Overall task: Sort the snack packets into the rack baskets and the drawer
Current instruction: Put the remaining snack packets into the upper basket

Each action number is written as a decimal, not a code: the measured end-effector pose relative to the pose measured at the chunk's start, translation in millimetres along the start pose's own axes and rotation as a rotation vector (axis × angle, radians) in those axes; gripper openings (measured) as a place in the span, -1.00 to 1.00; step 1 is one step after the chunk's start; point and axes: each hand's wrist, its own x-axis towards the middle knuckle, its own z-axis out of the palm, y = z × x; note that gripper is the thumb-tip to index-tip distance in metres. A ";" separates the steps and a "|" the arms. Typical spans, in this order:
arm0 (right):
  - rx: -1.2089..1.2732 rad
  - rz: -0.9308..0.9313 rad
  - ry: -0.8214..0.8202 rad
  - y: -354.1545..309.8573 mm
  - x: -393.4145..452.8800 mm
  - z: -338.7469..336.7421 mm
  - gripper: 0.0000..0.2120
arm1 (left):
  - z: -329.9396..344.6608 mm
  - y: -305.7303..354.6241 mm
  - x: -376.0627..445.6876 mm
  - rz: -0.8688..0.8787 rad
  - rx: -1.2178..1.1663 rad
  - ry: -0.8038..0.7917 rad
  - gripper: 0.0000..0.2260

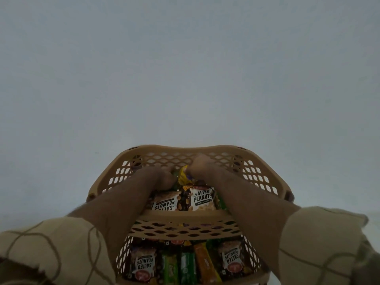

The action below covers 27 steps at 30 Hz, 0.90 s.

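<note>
Both my hands reach into the top tan lattice basket (pixel 185 150) of the rack. My left hand (pixel 164 177) and my right hand (pixel 200 166) have curled fingers that grip a yellow and purple snack packet (pixel 183 177) held between them near the basket's back. Two salted peanuts packets (pixel 202 198) lie in the top basket in front of my hands. A lower basket (pixel 185 230) holds more salted peanuts packets (pixel 144 264), green packets (pixel 188 266) and an orange bar (pixel 206 264). No drawer is in view.
A plain pale wall (pixel 185 68) stands right behind the rack. My beige patterned sleeves (pixel 51 247) fill the lower corners. The basket's lattice walls close in on both sides of my forearms.
</note>
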 end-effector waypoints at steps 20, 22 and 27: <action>0.010 -0.118 0.055 -1.0 -22.7 -21.9 -0.84 | -1.4 -2.3 -22.7 0.074 0.003 0.197 -0.34; 0.018 -0.185 0.123 -0.8 -34.1 -33.0 -0.84 | -8.1 0.2 -29.3 0.143 0.020 0.338 -0.35; 0.060 -0.269 0.261 3.8 -68.1 -63.8 -0.85 | -24.0 12.5 -60.9 0.314 -0.009 0.469 -0.39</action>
